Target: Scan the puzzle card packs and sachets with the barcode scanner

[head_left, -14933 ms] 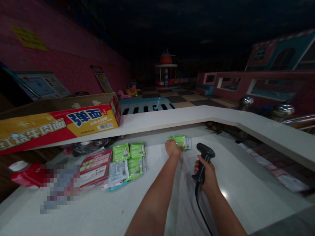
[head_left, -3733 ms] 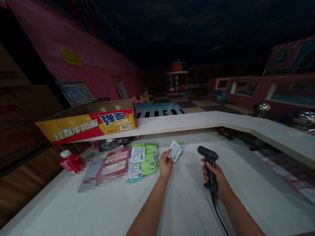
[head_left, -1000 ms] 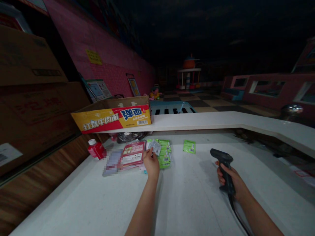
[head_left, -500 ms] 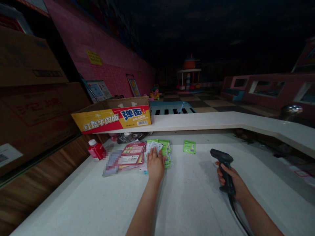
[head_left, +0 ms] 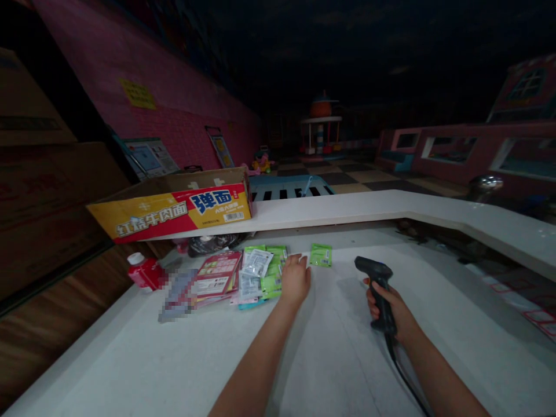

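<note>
Between the pile of packets and the lone green packet (head_left: 321, 255), I see the left hand (head_left: 297, 279) palm down, low over the white counter (head_left: 143, 362). Its fingers are loosely stretched, only slightly apart, and I see nothing gripped in them; what lies under the palm is hidden from me. The lone green packet is flat on the counter, just beyond those fingertips and a little to their right; from my view I cannot tell whether they touch it. Just beside the hand on its left are the piled green packets (head_left: 273, 285), with a silvery packet (head_left: 258, 263) slanted on top.

On the other side, I have the right hand (head_left: 393, 310) closed around the handle of a dark scanner (head_left: 379, 289), held upright with its head tilted toward the upper left and its cable (head_left: 402, 373) trailing down toward me. The lone green packet sits to the left of the scanner's head, apart from it, so it lies between my two hands, nearer the left.

Left of the pile I make out a red package (head_left: 217, 277) and a red bottle (head_left: 143, 273) with a white cap.
</note>
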Available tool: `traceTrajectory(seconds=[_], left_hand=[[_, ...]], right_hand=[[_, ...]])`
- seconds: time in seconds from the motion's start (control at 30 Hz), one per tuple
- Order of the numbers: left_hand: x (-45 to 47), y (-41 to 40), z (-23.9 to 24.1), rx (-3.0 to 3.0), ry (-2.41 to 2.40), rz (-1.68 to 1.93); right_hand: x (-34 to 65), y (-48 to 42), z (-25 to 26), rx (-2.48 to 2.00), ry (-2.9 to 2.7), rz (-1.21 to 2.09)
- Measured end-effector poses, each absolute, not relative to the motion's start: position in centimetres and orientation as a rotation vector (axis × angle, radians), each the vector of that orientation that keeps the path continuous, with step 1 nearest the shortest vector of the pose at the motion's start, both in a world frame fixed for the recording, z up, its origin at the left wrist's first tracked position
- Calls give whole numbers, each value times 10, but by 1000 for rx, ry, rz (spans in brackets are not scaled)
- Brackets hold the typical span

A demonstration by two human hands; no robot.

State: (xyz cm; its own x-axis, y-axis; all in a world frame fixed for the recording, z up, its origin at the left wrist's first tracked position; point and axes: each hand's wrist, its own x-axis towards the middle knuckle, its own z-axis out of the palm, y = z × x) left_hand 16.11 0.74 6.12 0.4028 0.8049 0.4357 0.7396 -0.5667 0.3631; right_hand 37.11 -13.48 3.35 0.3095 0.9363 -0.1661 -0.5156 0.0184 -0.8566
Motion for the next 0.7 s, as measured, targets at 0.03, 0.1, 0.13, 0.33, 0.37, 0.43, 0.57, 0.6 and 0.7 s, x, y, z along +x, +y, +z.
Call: traceTrajectory(seconds=[0.03,0.1,0.13,0.33,0.37,0.43,0.57,0.6,0.7], left_hand=[[171,10,60,2535,1379,800],[191,17,58,2530,1400,650],[200,20,57,2521,1445,605],[238,48,54,2268,1845,550],[242,52,54,2215,1877,534],[245,58,54,2111,1903,523],[241,61,54,1914,1843,628],[238,60,54,1901,1831,635],[227,55,51,1947,1819,581]], right_hand=[[371,-135,34,-1008,-530,1212],[371,-134,34,-1005,-535,1225],[370,-133,34,-1003,-535,1228],[369,-126,33,-999,-512,1195],[369,-126,33,-999,-509,1198],[370,-125,34,-999,-509,1213],[369,-126,35,-989,-516,1225],[369,-126,35,-989,-512,1219],[368,-126,34,-1000,-507,1197]])
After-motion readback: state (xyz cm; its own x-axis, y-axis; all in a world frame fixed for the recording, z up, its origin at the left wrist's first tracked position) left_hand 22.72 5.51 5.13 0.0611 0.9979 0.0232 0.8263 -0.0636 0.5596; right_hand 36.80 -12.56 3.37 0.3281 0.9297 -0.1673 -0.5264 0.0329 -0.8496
